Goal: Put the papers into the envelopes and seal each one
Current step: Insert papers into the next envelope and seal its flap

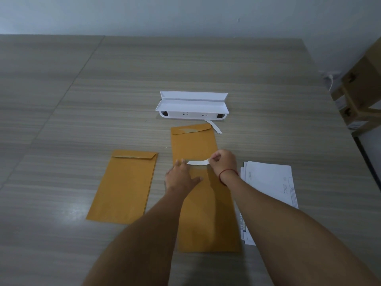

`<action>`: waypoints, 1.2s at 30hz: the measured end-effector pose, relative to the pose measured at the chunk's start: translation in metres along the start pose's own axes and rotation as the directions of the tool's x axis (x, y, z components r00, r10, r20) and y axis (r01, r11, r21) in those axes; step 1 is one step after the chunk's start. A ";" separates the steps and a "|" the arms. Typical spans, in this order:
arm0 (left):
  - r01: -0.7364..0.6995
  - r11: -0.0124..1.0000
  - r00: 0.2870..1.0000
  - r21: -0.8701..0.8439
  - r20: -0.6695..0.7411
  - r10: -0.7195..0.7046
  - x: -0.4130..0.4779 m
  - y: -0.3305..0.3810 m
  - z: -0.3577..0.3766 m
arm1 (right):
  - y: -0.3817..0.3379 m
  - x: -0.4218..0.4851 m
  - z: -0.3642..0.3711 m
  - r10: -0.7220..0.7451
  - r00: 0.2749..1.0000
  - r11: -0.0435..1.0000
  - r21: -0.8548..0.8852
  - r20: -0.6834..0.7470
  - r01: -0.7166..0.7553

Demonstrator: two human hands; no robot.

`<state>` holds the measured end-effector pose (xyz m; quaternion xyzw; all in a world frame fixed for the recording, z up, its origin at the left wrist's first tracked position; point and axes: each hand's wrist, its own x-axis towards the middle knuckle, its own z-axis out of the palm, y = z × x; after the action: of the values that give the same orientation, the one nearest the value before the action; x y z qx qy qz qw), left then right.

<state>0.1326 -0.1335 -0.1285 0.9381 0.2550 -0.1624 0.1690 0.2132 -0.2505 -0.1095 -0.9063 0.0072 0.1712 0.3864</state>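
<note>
A brown envelope (208, 213) lies in front of me, long side pointing away. My left hand (181, 178) presses flat on its upper part with straight fingers. My right hand (223, 162) pinches the end of a white adhesive strip (198, 162) that runs across the envelope's flap. A second brown envelope (193, 141) lies just beyond, flap folded down. A third brown envelope (123, 188) rests to the left, flap folded down. A stack of white printed papers (272, 182) sits to the right, partly under my right forearm.
A white open case (191, 106) stands behind the envelopes on the wood-grain table (82, 100). A loose white strip (214, 126) lies by the case. Cardboard boxes (358, 96) are stacked off the table's right edge.
</note>
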 end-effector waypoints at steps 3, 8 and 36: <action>0.011 0.999 1.000 -0.035 0.012 -0.011 0.000 0.000 -0.002 | 0.002 -0.005 -0.016 -0.010 0.979 0.994 0.113 0.204 -0.014; 0.009 1.000 0.999 -0.029 0.044 -0.008 0.001 0.004 -0.003 | 0.015 0.015 -0.046 0.326 0.943 0.814 0.529 -0.072 -0.241; -0.292 0.956 0.953 0.039 -0.073 0.294 -0.052 0.020 0.014 | 0.045 -0.051 -0.012 -0.205 0.893 0.754 -0.517 0.400 0.405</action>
<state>0.0980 -0.1773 -0.1164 0.9733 0.1174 -0.1025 0.1683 0.1624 -0.2963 -0.1173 -0.9291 -0.2585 0.2424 0.1057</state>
